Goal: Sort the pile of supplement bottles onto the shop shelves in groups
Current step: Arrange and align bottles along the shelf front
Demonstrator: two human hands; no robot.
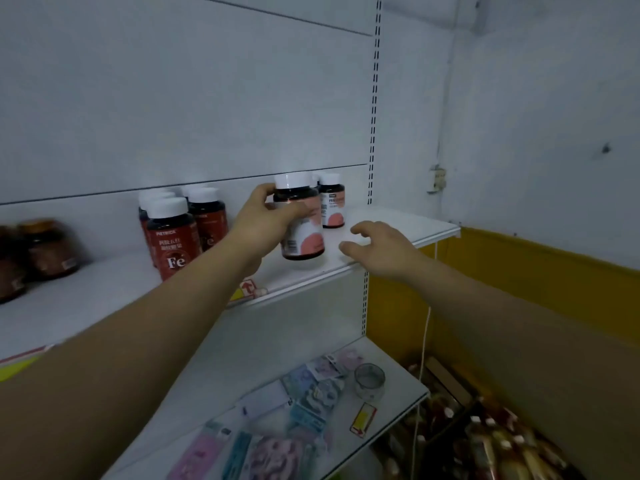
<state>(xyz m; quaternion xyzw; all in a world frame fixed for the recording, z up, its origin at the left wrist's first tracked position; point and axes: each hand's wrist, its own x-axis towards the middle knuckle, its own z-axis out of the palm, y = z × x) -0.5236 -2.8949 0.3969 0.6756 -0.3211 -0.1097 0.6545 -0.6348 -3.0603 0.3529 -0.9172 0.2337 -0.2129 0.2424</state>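
The pink-labelled bottle [303, 230], white-capped and a little tilted, is in your left hand [263, 220], whose fingers and thumb wrap its upper half. It is low over the upper shelf [398, 220] — whether its base touches is unclear. Just behind it stands a matching bottle [332, 202]. Your right hand [381, 247] hovers near the shelf's front edge, fingers loosely spread, holding nothing. To the left stand red-labelled Fe bottles [173, 244], then blurred brown jars [48, 247]. The lower shelf [398, 407] carries flat packets [304, 403] and a small glass jar [370, 379] — beside it lies the pile of bottles [485, 438].
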